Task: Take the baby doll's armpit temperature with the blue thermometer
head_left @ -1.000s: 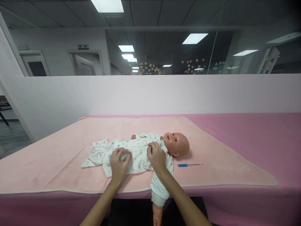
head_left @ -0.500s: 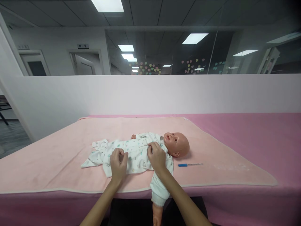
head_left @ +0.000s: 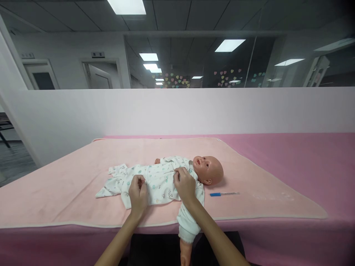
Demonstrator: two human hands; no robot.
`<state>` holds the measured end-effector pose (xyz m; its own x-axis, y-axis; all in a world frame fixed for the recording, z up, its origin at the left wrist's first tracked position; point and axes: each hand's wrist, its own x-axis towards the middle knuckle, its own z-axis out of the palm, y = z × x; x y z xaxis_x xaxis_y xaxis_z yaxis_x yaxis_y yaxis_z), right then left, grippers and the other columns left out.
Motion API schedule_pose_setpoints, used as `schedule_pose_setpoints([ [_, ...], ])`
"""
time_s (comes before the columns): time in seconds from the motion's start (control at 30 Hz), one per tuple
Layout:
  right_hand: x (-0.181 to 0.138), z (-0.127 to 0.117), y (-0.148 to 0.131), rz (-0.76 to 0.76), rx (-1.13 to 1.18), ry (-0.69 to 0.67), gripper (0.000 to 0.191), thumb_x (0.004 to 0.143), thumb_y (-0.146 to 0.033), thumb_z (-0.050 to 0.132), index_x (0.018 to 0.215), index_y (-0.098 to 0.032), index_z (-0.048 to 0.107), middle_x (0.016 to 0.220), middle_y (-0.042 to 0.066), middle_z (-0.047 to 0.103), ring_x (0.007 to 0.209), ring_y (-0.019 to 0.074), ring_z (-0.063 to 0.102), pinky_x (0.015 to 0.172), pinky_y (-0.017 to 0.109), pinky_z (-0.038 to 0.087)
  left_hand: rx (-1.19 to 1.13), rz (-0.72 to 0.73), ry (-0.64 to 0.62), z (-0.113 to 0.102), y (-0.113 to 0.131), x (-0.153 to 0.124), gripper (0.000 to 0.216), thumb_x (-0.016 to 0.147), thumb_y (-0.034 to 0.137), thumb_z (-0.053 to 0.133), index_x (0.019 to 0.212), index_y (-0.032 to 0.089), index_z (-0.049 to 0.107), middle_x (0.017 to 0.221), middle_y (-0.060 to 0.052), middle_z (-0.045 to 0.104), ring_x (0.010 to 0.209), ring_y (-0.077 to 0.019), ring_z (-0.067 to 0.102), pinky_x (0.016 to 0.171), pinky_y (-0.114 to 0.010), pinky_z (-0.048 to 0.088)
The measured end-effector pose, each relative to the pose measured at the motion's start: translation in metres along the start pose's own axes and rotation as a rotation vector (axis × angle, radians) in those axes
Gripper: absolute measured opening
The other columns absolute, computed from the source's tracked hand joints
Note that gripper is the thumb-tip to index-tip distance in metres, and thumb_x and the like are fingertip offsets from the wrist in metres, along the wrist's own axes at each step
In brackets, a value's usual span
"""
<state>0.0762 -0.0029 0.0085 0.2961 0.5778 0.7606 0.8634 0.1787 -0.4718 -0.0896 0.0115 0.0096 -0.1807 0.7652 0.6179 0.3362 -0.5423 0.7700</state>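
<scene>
A baby doll [head_left: 210,170] lies on its back, its head to the right. It wears a white printed romper [head_left: 162,186] with small green figures. My left hand [head_left: 138,195] rests at the romper's lower middle, fingers curled in toward the thumb; whatever is between them is hidden. Up at the doll's chest, my right hand [head_left: 185,185] has thumb and forefinger closed on the front of the romper. One doll arm [head_left: 185,253] in a white sleeve hangs over the table's near edge, beneath my right forearm.
Under the doll spreads a peach blanket [head_left: 69,181] on a pink table cover [head_left: 305,162]. Beside the doll's head lies a thin stick with a blue end [head_left: 215,194] and a clear shaft. A low white wall [head_left: 177,111] with glass above stands behind.
My left hand has shifted slightly left, and its fingers and thumb have drawn closer together. My right hand and the doll stay where they were.
</scene>
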Motion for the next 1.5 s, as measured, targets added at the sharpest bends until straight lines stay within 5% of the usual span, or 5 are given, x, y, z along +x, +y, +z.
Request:
schedule_pose_setpoints([
  [1.07,0.000,0.001,0.001,-0.011,-0.009,0.003,0.025,0.082,-0.014,0.038,0.080,-0.020,0.062,0.079,0.001,0.064,0.067,0.0108,0.056,0.053,0.021,0.032,0.071,0.081,0.007,-0.004,0.000,-0.005,0.004,0.069,0.016,0.043,0.069,0.020,0.044,0.063,0.003,0.041,0.058,-0.0120,0.038,0.054,-0.024,0.032],
  [1.23,0.000,0.003,0.003,-0.010,0.015,0.006,0.025,0.083,-0.015,0.037,0.081,-0.020,0.062,0.079,0.001,0.064,0.069,0.0112,0.057,0.055,0.020,0.034,-0.061,0.089,0.097,-0.008,0.048,-0.027,0.012,0.074,0.021,0.054,0.066,0.020,0.045,0.062,0.002,0.039,0.061,-0.0120,0.039,0.059,-0.026,0.035],
  [1.5,0.000,0.000,0.002,0.009,0.028,-0.015,0.025,0.081,-0.013,0.038,0.080,-0.019,0.062,0.079,0.001,0.064,0.068,0.0113,0.056,0.055,0.020,0.033,-0.234,0.373,0.250,-0.026,0.157,-0.059,0.016,0.073,0.018,0.059,0.063,0.021,0.046,0.061,0.001,0.041,0.069,-0.0157,0.046,0.056,-0.028,0.038],
])
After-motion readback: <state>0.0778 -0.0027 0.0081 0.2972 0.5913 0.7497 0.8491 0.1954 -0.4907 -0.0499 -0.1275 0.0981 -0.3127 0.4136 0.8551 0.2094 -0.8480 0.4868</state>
